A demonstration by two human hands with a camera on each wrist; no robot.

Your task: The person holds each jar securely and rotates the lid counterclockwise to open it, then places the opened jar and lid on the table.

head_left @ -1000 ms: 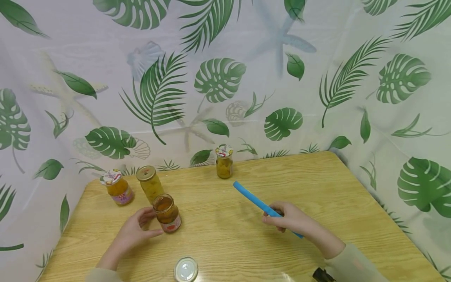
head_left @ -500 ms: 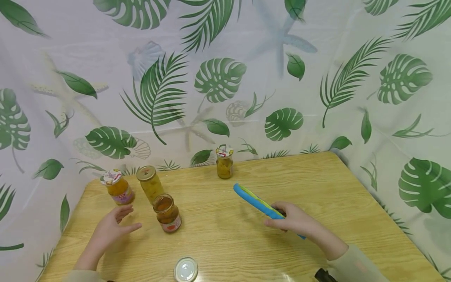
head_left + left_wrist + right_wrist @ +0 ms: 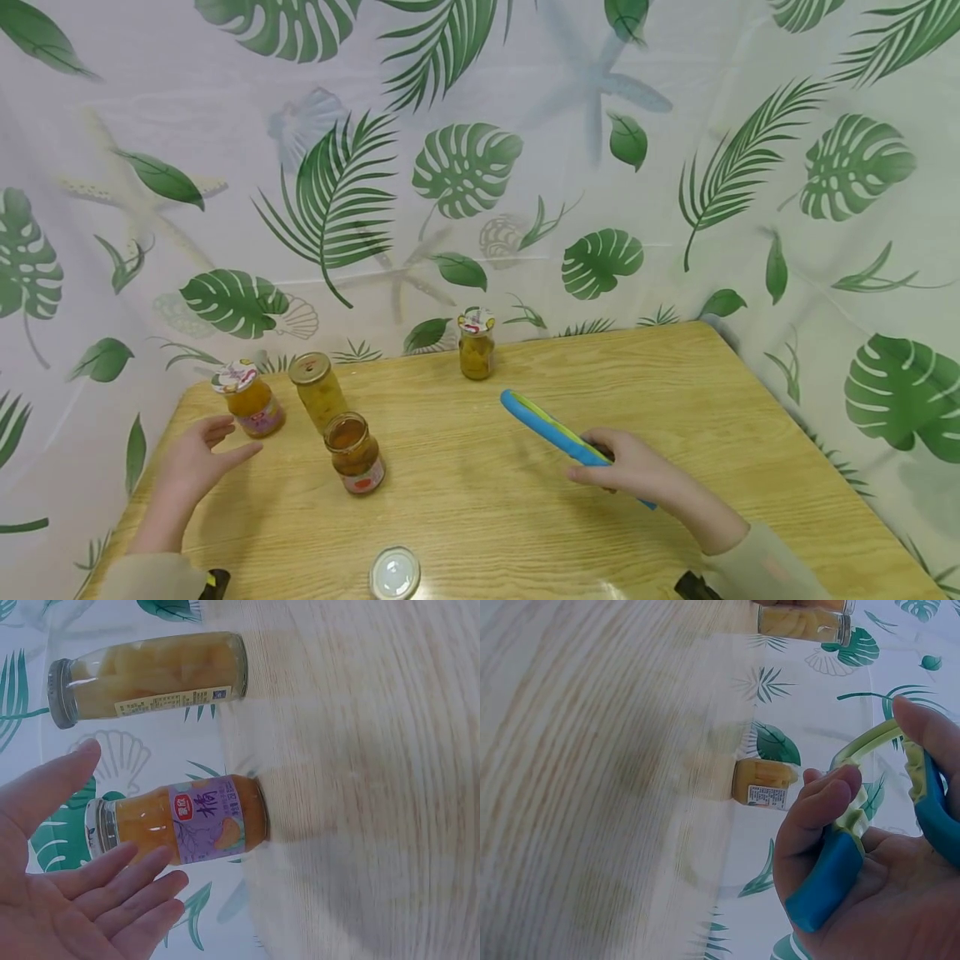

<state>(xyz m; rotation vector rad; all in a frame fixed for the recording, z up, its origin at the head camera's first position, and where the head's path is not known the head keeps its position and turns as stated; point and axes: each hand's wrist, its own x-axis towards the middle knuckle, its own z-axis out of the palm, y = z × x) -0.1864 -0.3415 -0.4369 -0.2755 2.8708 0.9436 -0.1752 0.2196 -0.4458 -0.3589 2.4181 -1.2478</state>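
My left hand reaches toward a jar of orange fruit with a purple label and a patterned white lid. In the left wrist view its spread fingers overlap the lid end of that jar, and nothing is in the palm. My right hand grips a blue and lime-green jar opener above the right of the table. Its two handles and toothed inner edges show in the right wrist view, fingers curled round one handle and thumb on the other.
A lidless jar with a red-marked label stands left of centre. Behind it is a taller jar of pale fruit with a gold lid. Another lidded jar stands by the patterned wall sheet. A loose lid lies on the table's near part.
My left hand has left the lidless jar and moved left to the orange-fruit jar. The jar opener has turned slightly in my right hand, showing its green inner side.
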